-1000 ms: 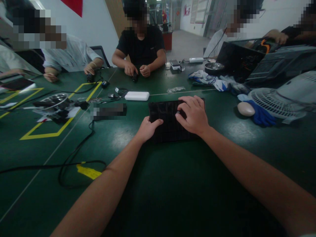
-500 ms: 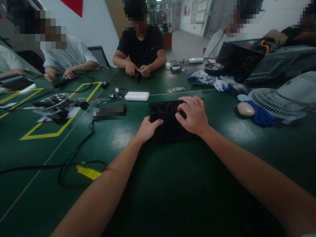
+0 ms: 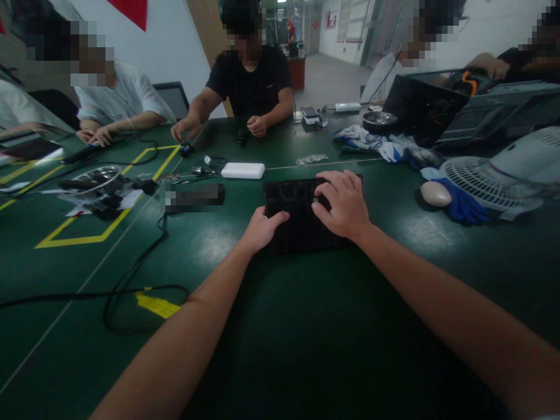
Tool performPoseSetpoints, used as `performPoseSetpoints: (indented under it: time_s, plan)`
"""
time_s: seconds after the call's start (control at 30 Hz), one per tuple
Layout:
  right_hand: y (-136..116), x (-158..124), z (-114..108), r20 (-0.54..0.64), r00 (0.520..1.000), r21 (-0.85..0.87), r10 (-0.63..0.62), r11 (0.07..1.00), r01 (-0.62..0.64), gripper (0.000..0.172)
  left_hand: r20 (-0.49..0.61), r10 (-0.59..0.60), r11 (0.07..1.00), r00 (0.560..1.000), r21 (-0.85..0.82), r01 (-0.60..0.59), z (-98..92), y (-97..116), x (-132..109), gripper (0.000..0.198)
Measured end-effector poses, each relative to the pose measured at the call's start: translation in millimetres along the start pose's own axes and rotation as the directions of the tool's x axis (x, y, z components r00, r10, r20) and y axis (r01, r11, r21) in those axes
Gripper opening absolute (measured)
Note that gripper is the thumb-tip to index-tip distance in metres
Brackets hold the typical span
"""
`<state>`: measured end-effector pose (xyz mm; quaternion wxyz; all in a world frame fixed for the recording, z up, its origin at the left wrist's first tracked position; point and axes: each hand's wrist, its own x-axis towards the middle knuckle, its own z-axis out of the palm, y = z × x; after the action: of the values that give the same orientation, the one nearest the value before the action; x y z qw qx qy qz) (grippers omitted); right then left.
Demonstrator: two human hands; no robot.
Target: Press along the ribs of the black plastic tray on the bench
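A dark rectangular tablet-like slab lies on the green table in front of me. My left hand holds its left edge, with the thumb flat on top and the other fingers hidden beneath or behind it. My right hand rests over its right half, fingers bent. Between that thumb and forefinger shows a tiny greyish spot, too small to name. Reflections cover the slab's dark face.
Beyond the slab lies a white power bank. A black cable and yellow tag are at left, near a metal bowl. On the right are a white fan, a blue glove and a beige mouse. Several people sit around.
My hands and the slab have stayed put. The person opposite has reached one hand left to a small dark object. The person at left has shifted their hands slightly left.
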<state>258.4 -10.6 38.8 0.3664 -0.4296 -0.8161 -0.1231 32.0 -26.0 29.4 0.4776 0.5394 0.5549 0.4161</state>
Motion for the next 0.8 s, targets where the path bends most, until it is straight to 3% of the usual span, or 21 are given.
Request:
performPoseSetpoints:
  time_s: [0.8]
  plan:
    - [-1.8,0.5,0.1,-0.010,1.000,-0.009,0.010,1.000,-0.010,0.013,0.029,0.003,1.000,1.000,-0.008,-0.003,-1.5,-2.1,2.1,0.033]
